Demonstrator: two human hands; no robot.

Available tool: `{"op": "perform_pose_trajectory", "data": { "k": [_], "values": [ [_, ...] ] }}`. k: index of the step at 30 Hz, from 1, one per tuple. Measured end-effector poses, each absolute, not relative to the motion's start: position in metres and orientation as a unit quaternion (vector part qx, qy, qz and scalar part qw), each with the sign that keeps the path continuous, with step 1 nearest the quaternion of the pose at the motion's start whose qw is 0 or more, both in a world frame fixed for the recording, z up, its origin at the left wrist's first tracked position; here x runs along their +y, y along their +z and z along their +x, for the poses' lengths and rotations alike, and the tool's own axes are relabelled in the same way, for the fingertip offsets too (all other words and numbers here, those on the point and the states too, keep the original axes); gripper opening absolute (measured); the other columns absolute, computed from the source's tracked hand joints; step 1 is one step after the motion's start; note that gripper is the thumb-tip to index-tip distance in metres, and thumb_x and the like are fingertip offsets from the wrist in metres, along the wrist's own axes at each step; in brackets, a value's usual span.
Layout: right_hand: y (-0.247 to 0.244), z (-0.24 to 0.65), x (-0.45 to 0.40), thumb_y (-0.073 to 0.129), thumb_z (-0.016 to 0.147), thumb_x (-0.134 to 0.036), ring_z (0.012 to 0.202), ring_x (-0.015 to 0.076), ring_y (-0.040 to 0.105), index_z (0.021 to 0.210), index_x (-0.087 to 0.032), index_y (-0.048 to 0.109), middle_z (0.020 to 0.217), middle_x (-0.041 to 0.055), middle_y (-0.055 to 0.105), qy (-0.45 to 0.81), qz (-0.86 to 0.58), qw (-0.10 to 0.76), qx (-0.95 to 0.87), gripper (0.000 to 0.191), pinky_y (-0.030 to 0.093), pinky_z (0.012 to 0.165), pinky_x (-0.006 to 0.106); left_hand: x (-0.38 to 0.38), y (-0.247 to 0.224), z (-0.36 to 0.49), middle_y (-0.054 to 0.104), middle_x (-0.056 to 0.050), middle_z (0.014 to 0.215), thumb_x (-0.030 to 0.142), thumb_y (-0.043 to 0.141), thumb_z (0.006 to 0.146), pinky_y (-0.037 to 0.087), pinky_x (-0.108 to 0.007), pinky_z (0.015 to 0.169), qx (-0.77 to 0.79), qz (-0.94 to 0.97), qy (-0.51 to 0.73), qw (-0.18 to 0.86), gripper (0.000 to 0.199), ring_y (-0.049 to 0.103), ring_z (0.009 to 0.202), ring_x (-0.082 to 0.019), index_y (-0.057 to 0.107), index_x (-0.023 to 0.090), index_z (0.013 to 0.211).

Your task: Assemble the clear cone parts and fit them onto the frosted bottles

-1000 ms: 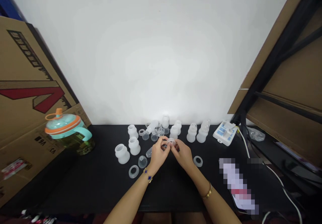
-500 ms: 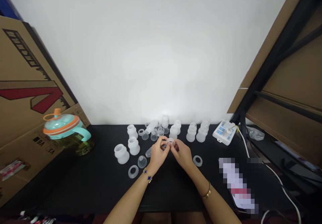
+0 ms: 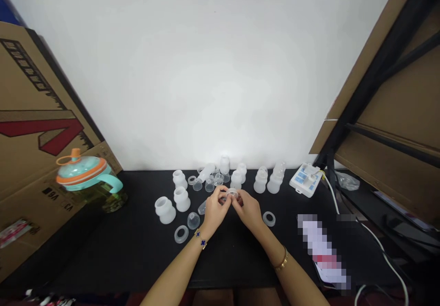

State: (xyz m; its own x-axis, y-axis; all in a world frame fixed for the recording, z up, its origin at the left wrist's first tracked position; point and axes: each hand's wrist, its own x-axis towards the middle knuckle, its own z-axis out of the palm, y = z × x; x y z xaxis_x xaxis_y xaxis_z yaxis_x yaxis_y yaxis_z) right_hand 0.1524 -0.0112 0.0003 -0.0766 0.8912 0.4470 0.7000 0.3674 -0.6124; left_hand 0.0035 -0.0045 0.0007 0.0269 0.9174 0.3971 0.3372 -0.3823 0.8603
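My left hand (image 3: 216, 208) and my right hand (image 3: 248, 208) meet over the middle of the black table, both closed on one translucent collar ring (image 3: 232, 191). The fingers hide its lower part, and I cannot make out whether a nipple sits inside. Left of my left hand lie a clear dome cap (image 3: 193, 220) and a loose collar ring (image 3: 181, 234). A clear piece (image 3: 202, 208) is partly covered by that hand. Another collar ring (image 3: 269, 219) lies flat to the right of my right hand. White bottle bodies, one of them (image 3: 236, 180), stand just beyond my fingers.
Open white bottles (image 3: 165, 210) stand at left; capped bottles (image 3: 276, 180) stand at right. Several clear caps (image 3: 209, 184) cluster near the wall. A large jug (image 3: 92, 182) is far left. A white box (image 3: 305, 180), cable (image 3: 332, 191) and blurred phone-like object (image 3: 323, 251) are right.
The whole view has shifted very slightly. Both hands keep hold of the ring in the same place, and nothing on the table has moved.
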Motion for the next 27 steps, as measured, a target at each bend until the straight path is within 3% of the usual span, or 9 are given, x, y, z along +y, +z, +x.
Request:
{"op": "perform_pose_trajectory", "data": {
  "k": [22, 27],
  "values": [
    [-0.0044, 0.1516, -0.0088, 0.047, 0.097, -0.042, 0.064, 0.0149, 0.059, 0.095, -0.020, 0.067, 0.078, 0.0019, 0.067, 0.113, -0.548, 0.404, -0.724, 0.030, 0.039, 0.059, 0.024, -0.0038, 0.0001, 0.0035, 0.075, 0.000, 0.079, 0.039, 0.059, 0.091, 0.051, -0.022, 0.058, 0.478, 0.654, 0.510, 0.288, 0.019, 0.069, 0.062, -0.014, 0.060, 0.022, 0.099],
    [-0.0035, 0.1512, -0.0091, 0.048, 0.098, -0.043, 0.065, 0.0153, 0.060, 0.096, -0.021, 0.067, 0.078, 0.0018, 0.067, 0.124, -0.548, 0.404, -0.722, 0.030, 0.040, 0.060, 0.024, -0.0063, 0.0032, 0.0039, 0.076, -0.002, 0.084, 0.037, 0.058, 0.092, 0.054, -0.023, 0.063, 0.469, 0.653, 0.521, 0.286, 0.018, 0.071, 0.070, -0.016, 0.061, 0.022, 0.102]
  ]
}}
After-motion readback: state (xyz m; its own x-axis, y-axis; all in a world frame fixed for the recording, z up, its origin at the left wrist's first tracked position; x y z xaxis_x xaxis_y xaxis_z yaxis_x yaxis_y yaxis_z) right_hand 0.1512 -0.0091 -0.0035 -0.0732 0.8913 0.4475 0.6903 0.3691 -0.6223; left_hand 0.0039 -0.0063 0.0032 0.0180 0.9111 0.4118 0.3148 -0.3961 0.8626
